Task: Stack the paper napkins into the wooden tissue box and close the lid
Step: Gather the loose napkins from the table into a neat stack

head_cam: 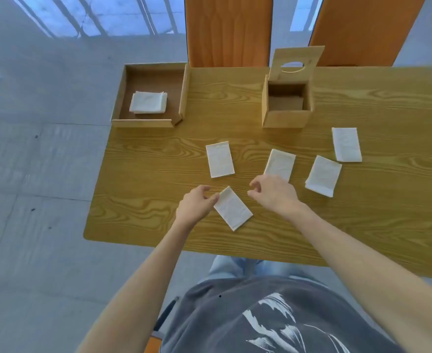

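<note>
Several folded white paper napkins lie loose on the wooden table (362, 225). The nearest napkin (234, 212) lies tilted between my hands. My left hand (196, 206) touches its upper left corner with thumb and fingertips. My right hand (273, 191) hovers to its right, fingers curled and apart, covering the lower end of another napkin (280, 161). Other napkins lie at the left (220, 159), right (323, 175) and far right (346, 144). The wooden tissue box (285, 118) stands at the back, empty inside, its lid (296, 62) with an oval slot raised upright.
A shallow wooden tray (143, 122) at the table's back left corner holds a small stack of napkins (148, 102). Two orange chair backs (229, 29) stand behind the table. The table's near edge is close to my body.
</note>
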A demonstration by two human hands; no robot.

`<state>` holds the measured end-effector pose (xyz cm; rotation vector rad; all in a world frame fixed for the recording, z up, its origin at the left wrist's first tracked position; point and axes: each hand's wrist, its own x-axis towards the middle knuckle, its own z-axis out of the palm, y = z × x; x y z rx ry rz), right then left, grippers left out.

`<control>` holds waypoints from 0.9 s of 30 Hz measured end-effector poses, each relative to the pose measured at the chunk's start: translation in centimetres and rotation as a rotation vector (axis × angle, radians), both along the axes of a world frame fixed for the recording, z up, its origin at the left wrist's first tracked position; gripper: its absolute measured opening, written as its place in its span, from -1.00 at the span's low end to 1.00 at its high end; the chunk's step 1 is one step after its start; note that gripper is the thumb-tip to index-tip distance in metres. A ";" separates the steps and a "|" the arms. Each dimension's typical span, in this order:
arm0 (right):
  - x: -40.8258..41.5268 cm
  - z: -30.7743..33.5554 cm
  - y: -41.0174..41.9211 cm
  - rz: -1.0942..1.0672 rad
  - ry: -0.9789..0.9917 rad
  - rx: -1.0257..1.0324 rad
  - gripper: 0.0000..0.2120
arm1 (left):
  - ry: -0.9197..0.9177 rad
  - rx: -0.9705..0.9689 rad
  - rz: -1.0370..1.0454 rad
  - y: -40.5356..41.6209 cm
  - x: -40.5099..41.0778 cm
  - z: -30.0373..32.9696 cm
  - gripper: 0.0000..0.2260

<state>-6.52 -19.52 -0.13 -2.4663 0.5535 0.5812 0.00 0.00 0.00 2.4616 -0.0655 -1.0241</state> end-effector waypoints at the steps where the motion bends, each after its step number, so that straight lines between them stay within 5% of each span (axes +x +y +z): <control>1: 0.1 -0.4 0.4 -0.007 0.021 0.009 -0.67 | 0.024 -0.028 0.080 0.2 -0.2 -0.5 -0.50; 12: 0.7 -2.6 3.5 -0.107 0.079 -0.001 -0.68 | 0.228 -0.367 0.717 0.4 -2.4 -3.3 -0.57; 27: 0.1 -3.9 4.3 -0.219 0.079 0.140 -0.78 | 0.282 -0.508 0.821 1.0 -3.1 -4.1 -0.47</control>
